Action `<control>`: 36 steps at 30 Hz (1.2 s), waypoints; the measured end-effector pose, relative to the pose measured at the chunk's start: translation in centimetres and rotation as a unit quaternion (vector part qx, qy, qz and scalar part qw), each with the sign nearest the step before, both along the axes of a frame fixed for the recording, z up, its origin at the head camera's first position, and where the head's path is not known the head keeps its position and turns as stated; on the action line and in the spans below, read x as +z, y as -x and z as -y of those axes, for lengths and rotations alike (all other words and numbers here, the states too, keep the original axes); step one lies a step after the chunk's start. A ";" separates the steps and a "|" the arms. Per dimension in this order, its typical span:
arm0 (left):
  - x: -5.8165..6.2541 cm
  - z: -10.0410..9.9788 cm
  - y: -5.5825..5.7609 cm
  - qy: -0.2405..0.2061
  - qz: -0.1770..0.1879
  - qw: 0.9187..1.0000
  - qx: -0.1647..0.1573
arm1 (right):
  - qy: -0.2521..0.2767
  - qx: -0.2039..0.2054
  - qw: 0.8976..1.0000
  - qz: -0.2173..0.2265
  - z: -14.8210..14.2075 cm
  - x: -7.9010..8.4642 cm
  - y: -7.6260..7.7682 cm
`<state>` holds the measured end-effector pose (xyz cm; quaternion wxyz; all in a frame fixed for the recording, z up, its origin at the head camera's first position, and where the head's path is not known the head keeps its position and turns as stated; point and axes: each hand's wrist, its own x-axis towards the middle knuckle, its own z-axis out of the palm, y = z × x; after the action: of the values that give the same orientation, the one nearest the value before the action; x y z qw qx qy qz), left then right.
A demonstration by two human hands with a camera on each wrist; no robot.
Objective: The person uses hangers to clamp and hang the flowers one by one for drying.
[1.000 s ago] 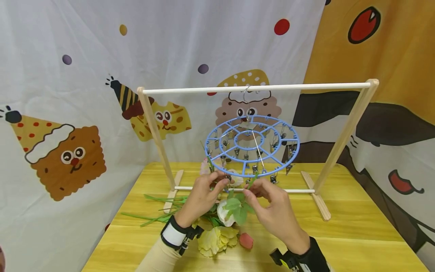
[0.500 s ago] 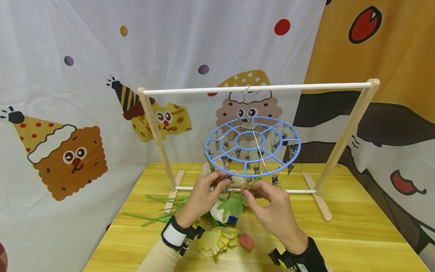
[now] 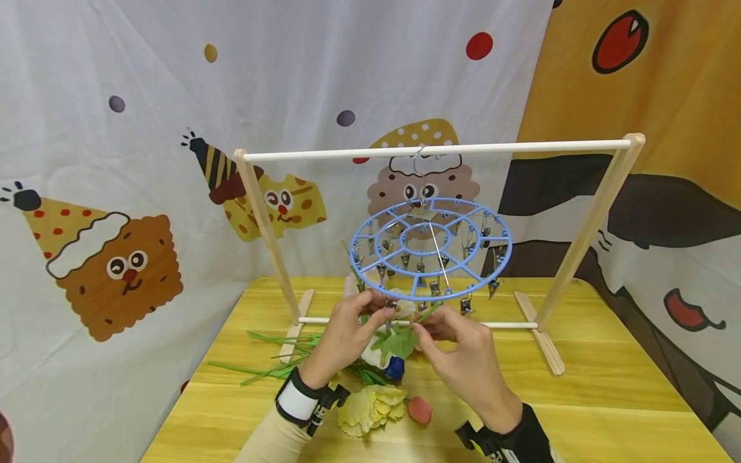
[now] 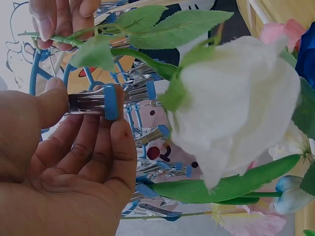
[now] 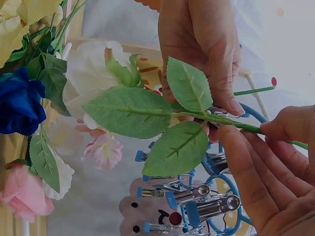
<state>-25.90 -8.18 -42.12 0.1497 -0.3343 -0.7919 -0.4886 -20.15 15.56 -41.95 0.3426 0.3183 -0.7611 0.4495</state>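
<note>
Pinching a clip (image 4: 93, 103), your left hand (image 3: 347, 333) slants toward one o'clock; your right hand (image 3: 467, 352), pinching a green stem (image 5: 237, 122), toward ten.

Free room spans the lower right over the table (image 3: 622, 411), and a gap opens right of centre between the blue hanger (image 3: 425, 255) and the rack's right upright (image 3: 589, 235). Dangling clips (image 3: 466, 305) block the centre; the yellow flower (image 3: 372, 410) and pink bud (image 3: 419, 410) obstruct lower centre.

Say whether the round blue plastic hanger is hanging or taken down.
Hanging: the blue hanger has its metal hook looped over the white rod.
</note>
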 end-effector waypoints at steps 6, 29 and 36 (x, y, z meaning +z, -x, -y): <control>0.0 0.0 -0.1 -0.002 0.026 1.000 0.000 | -0.003 -0.002 1.000 0.006 0.0 -0.1 0.0; -0.2 -0.6 -0.1 -0.042 0.027 0.999 0.005 | -0.002 -0.007 1.000 0.003 0.0 -0.1 0.5; -0.1 -0.7 -0.3 -0.056 0.021 0.998 -0.005 | -0.005 -0.017 1.000 0.002 0.1 -0.4 0.6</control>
<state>-25.62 -7.49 -42.25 0.1493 -0.3190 -0.7648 -0.5394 -20.77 15.48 -42.30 0.3467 0.3058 -0.7697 0.4402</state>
